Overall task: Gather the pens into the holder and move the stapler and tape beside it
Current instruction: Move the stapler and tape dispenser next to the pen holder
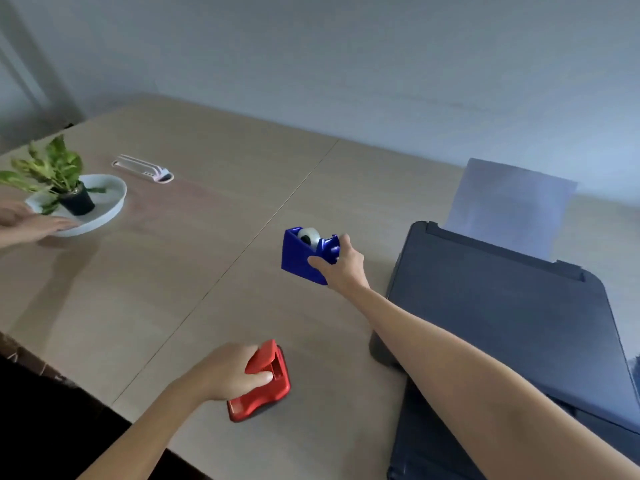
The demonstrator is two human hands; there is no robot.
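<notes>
**Both hands closed on stapler and tape dispenser**

The right hand (341,263) is wrapped around the near end of the blue tape dispenser (303,254), held tilted beside the dark printer (502,306). The red stapler (263,386) is gripped by the left hand (227,372) near the table (173,271) front edge. A potted plant (57,174) in a white dish (110,202) is touched at far left by another hand (31,221).
</notes>
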